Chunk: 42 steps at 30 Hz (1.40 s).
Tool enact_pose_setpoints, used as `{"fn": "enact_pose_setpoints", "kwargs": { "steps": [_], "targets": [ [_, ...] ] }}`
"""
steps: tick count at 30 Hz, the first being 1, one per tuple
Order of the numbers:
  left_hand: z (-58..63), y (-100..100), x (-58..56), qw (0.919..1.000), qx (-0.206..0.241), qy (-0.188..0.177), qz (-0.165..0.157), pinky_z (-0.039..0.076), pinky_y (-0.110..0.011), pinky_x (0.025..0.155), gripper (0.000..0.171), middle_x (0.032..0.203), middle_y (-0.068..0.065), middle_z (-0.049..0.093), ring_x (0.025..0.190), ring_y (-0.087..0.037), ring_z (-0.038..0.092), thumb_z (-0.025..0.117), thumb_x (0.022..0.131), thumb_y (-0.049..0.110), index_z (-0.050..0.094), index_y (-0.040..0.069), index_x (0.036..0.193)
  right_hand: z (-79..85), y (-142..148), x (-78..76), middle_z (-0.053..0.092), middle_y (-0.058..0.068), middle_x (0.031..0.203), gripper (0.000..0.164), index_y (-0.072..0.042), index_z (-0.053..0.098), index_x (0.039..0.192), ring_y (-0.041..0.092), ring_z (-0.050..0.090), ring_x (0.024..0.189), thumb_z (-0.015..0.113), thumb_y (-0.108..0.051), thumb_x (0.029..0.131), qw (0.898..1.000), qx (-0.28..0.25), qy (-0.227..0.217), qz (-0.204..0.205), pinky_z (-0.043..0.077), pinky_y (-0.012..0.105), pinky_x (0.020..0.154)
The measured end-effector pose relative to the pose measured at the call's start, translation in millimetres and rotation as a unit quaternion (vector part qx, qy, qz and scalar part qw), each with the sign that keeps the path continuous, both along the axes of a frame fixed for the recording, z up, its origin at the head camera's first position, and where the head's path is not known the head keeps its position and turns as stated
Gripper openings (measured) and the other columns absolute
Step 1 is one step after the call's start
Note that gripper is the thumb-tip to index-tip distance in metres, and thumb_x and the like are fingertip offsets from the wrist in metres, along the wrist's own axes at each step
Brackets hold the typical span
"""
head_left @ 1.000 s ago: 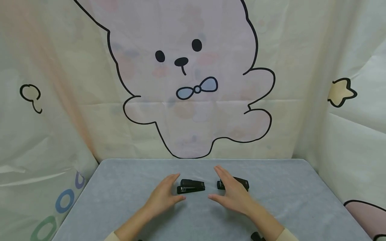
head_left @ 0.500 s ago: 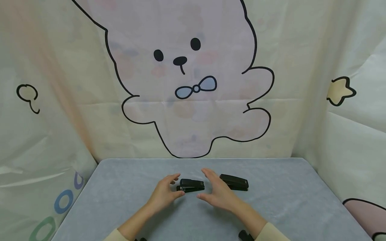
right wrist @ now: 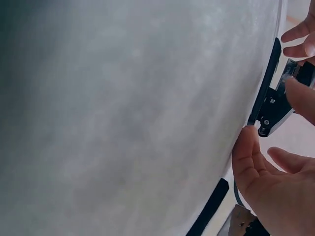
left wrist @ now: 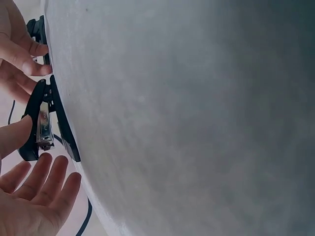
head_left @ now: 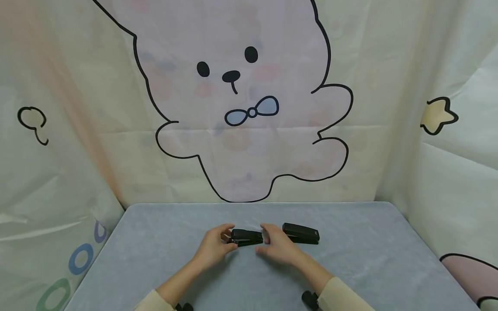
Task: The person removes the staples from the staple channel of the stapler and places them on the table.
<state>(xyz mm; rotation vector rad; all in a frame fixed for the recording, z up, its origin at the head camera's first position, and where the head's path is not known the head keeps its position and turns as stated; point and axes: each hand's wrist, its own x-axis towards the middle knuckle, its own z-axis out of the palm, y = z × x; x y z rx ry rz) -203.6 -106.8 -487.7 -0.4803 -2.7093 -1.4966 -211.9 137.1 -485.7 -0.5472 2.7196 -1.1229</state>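
A black stapler (head_left: 247, 236) lies on the grey-blue cloth-covered table (head_left: 249, 285), between both hands. My left hand (head_left: 213, 248) is around its left end; in the left wrist view its fingers (left wrist: 51, 184) are spread and the thumb is close to the top arm. The stapler (left wrist: 63, 123) shows a metal magazine between its parted arm and base. At the hinge end my right hand (head_left: 280, 247) has its fingers loosely bent, close to the stapler (right wrist: 275, 110); whether they touch cannot be told. Neither hand grips it.
A second black stapler (head_left: 301, 233) lies just behind and right of the right hand. Dark wrist devices (head_left: 310, 299) sit at both wrists. A cartoon-printed curtain (head_left: 365, 172) stands behind the table.
My right hand has moved left, away from the second stapler, to the first one's right end. The left hand has come slightly closer to the left end. The view has shifted a little.
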Motion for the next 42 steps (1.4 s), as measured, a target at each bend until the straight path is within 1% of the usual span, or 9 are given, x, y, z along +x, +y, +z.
{"fn": "enact_pose_setpoints", "kwargs": {
  "steps": [3,8,13,20,24,28,32,36,42],
  "targets": [
    [0.4,0.4,-2.6,0.9999,0.012,-0.007,-0.004,0.055,-0.032,0.073,0.053,0.100,-0.010,0.072,0.087,-0.023,0.070,0.087,0.079,-0.002,0.067,-0.007,0.128,-0.8,0.0,-3.3,0.062,0.010,0.102,0.068,0.012,0.052,0.143,0.017,0.053,0.083,0.084,-0.015,0.089,1.000,-0.008,0.005,0.005,0.047,0.043,0.082],
    [0.1,-0.1,-7.3,0.9992,0.031,-0.022,-0.016,0.055,-0.030,0.069,0.048,0.098,-0.011,0.072,0.083,-0.019,0.070,0.085,0.079,-0.005,0.069,-0.007,0.125,-1.9,-0.5,-5.3,0.067,0.013,0.114,0.056,0.010,0.059,0.136,0.013,0.055,0.081,0.083,-0.006,0.089,1.000,-0.025,0.003,0.002,0.049,0.036,0.077],
    [-1.9,-0.5,-11.4,0.9982,0.044,-0.040,-0.012,0.056,-0.030,0.068,0.040,0.097,-0.010,0.073,0.083,-0.018,0.071,0.084,0.082,-0.004,0.072,-0.004,0.120,-2.5,-2.3,-6.9,0.068,0.010,0.110,0.040,0.007,0.065,0.127,0.013,0.057,0.079,0.078,0.000,0.090,0.999,-0.043,-0.013,-0.004,0.049,0.031,0.070],
    [-3.2,-0.4,-12.3,0.9965,0.060,-0.058,-0.007,0.054,-0.028,0.065,0.031,0.098,-0.007,0.075,0.080,-0.016,0.070,0.084,0.083,-0.003,0.075,-0.001,0.112,-4.1,-5.2,-11.4,0.066,0.005,0.100,0.022,0.001,0.069,0.115,0.014,0.055,0.076,0.074,0.003,0.093,0.999,-0.035,-0.021,-0.014,0.047,0.030,0.066],
    [-2.9,0.0,-11.5,0.9960,0.067,-0.059,-0.004,0.054,-0.027,0.065,0.030,0.097,-0.008,0.075,0.079,-0.015,0.069,0.084,0.082,-0.005,0.075,-0.002,0.111,-4.8,-6.3,-11.3,0.064,0.003,0.094,0.019,-0.002,0.069,0.110,0.014,0.054,0.074,0.074,0.004,0.093,0.999,-0.030,-0.017,-0.014,0.046,0.030,0.066],
    [0.2,-0.6,-10.2,0.9961,0.067,-0.057,-0.005,0.054,-0.027,0.064,0.029,0.096,-0.007,0.075,0.078,-0.014,0.068,0.084,0.082,-0.004,0.075,-0.002,0.110,-2.6,-6.5,-8.2,0.063,0.002,0.090,0.018,-0.002,0.069,0.108,0.014,0.054,0.073,0.074,0.004,0.092,0.999,-0.031,-0.011,-0.003,0.045,0.030,0.064],
    [6.2,-0.9,-6.7,0.9958,0.065,-0.064,-0.008,0.053,-0.027,0.064,0.029,0.096,-0.005,0.075,0.078,-0.014,0.067,0.084,0.083,-0.003,0.076,-0.001,0.110,0.5,-5.0,-3.2,0.066,0.004,0.097,0.019,-0.001,0.069,0.110,0.014,0.056,0.075,0.074,0.004,0.093,0.999,-0.030,-0.010,0.006,0.047,0.030,0.065],
    [12.3,0.5,-1.2,0.9953,0.068,-0.067,-0.018,0.053,-0.026,0.065,0.028,0.095,-0.004,0.075,0.079,-0.015,0.068,0.085,0.082,-0.003,0.076,0.000,0.109,5.6,-0.9,2.8,0.068,0.004,0.102,0.019,-0.002,0.070,0.110,0.014,0.057,0.079,0.075,0.003,0.092,1.000,-0.020,0.003,0.009,0.048,0.031,0.068],
    [18.1,4.0,8.1,0.9942,0.074,-0.067,-0.041,0.054,-0.025,0.065,0.029,0.094,-0.004,0.074,0.079,-0.018,0.069,0.085,0.081,-0.004,0.076,0.000,0.108,14.4,9.2,13.8,0.066,0.000,0.092,0.018,-0.004,0.071,0.106,0.014,0.058,0.078,0.077,0.002,0.091,1.000,-0.017,-0.001,0.024,0.048,0.029,0.066]
  ]
}}
